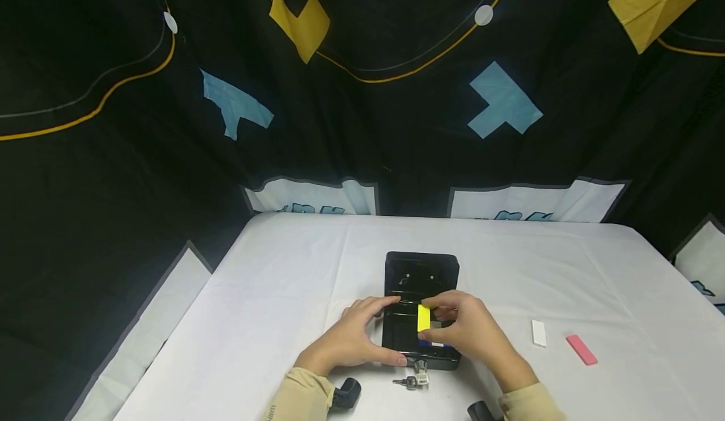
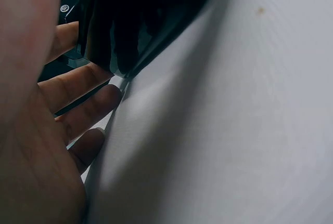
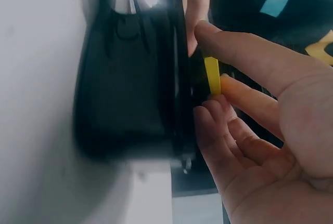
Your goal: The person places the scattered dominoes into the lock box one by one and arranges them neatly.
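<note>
From where I stand, the right hand (image 1: 469, 328) pinches a yellow block (image 1: 423, 318) between thumb and fingers, over the open black box (image 1: 401, 331). The left hand (image 1: 354, 338) spreads wide along the box's side. A white block (image 1: 539, 333) and a pink block (image 1: 581, 350) lie to the right hand's right. I'd brace the box left-handed and lower the yellow block gently, releasing only once it rests.

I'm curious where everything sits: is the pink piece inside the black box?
No, the pink piece lies on the white cloth, to the right of the open black box.
</note>
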Tool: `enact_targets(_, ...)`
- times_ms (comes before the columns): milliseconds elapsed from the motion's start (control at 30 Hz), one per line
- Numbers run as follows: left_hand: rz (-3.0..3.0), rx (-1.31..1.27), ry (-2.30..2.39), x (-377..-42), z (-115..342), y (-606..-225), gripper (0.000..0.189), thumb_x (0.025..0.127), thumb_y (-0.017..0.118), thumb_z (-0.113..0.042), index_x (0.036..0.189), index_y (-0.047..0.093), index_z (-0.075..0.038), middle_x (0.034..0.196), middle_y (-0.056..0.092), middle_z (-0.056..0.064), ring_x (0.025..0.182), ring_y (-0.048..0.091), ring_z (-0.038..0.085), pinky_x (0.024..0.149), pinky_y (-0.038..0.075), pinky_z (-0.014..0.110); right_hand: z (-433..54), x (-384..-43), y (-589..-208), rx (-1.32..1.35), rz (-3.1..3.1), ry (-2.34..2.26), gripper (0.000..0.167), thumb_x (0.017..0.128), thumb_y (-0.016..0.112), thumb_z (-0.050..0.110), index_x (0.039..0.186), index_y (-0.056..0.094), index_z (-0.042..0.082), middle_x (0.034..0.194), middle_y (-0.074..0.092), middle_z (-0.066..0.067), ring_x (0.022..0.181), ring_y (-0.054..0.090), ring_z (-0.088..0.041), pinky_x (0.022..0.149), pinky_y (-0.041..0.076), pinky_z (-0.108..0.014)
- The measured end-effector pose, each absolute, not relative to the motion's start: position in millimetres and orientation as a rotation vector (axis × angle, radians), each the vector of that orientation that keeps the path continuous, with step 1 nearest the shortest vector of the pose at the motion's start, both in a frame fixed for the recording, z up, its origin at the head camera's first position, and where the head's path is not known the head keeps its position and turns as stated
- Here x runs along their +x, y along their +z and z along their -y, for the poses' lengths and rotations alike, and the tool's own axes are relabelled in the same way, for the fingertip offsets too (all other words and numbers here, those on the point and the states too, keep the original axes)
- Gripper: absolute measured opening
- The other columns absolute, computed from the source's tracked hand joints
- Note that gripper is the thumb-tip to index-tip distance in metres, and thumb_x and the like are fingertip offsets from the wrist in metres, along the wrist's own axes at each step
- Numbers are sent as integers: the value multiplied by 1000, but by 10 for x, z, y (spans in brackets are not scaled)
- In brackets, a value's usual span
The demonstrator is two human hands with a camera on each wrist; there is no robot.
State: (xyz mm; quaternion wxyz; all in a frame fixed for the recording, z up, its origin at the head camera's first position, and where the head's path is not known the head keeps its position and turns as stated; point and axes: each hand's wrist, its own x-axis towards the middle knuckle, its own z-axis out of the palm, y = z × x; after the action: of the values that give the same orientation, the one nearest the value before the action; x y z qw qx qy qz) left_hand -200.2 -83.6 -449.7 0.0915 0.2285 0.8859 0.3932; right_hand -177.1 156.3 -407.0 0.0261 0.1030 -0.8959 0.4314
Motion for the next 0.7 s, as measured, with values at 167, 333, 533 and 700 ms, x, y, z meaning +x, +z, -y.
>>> enact_targets(167,-2629,674,1167,-1992,840,-4484,99,63,86,-67,149,41,-47,149,44,-9,134,39,25,104,36,61,-1450,-1795,-4077,384,2817,1306,47,63,97,14,105,78,10,103,67,2,89,64,-16,81,57,-37)
enact_targets(333,-2618,688,1179,-1997,849,-4481,98,65,86,-65,150,41,-44,150,43,-10,134,40,23,105,35,61,-1349,-1816,-4086,448,2865,1282,48,64,96,15,107,77,9,109,68,-2,94,66,-22,82,57,-41)
enact_targets(533,-2611,688,1172,-2006,854,-4498,97,67,87,-63,151,42,-41,151,42,-7,135,40,23,105,34,61,-1278,-1852,-4140,508,2917,1209,49,65,96,16,109,76,5,111,68,-5,94,66,-23,82,57,-43)
enact_targets(700,-2617,702,1177,-2003,855,-4500,98,66,87,-63,150,43,-40,150,43,-9,135,39,21,107,33,60,-1233,-1886,-4167,557,2916,1186,48,66,95,15,107,76,3,107,69,-7,91,65,-23,81,57,-44)
